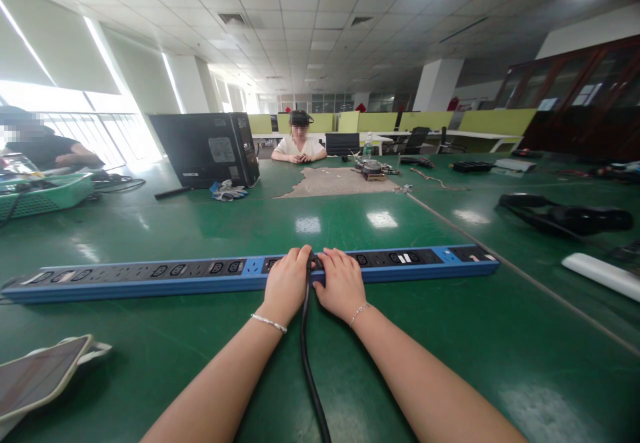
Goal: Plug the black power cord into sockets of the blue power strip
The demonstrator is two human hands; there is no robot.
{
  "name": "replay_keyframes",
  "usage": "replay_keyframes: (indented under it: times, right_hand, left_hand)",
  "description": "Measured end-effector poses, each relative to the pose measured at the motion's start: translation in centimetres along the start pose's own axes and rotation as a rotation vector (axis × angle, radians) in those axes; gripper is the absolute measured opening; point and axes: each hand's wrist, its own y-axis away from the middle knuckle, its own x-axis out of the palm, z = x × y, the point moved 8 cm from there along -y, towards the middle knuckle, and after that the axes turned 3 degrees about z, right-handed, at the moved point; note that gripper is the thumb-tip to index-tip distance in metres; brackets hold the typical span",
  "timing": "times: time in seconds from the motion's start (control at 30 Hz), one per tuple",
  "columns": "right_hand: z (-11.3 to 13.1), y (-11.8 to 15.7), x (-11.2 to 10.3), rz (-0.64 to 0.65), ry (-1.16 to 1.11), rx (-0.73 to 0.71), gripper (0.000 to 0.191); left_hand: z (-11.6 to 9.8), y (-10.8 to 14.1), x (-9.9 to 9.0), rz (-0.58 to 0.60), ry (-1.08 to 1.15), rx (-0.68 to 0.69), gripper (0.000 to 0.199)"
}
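Long blue power strip, black sockets
Left hand grips black plug; right hand cups strip; labels unreadable

The green tabletop looks smooth and glossy; the black cable looks rubbery.

phone, basket: cut off left | plug: partly hidden by fingers

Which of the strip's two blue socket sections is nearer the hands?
The left blue section, right beside the left hand. The other blue section lies toward the right end of the strip, black sockets separating it from the right hand.
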Motion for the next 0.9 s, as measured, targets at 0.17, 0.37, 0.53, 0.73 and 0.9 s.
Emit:
replay_keyframes:
  times: [0.17, 0.37, 0.53, 0.73, 0.9]
  right_hand:
    - [0.0, 0.0, 0.1, 0.009, 0.001, 0.000, 0.050]
    - [0.1, 0.0, 0.0, -0.003, -0.018, -0.006, 0.055]
    - [1.4, 0.2, -0.9, -0.059, -0.108, -0.134, 0.058]
    - [3.4, 0.7, -1.8, -0.095, -0.175, -0.344, 0.053]
    - [3.7, 0.4, -1.5, -0.101, -0.204, -0.382, 0.037]
  left_hand:
    - [-0.3, 0.0, 0.0, 0.021, -0.019, 0.028, 0.028]
    - [0.0, 0.2, 0.1, -0.019, -0.007, 0.027, 0.031]
    - [0.2, 0.7, 0.3, -0.070, 0.023, 0.064, 0.035]
    - [0.4, 1.1, 1.0, -0.055, -0.021, 0.116, 0.044]
    - [1.1, 0.7, 1.1, -0.045, 0.007, 0.114, 0.048]
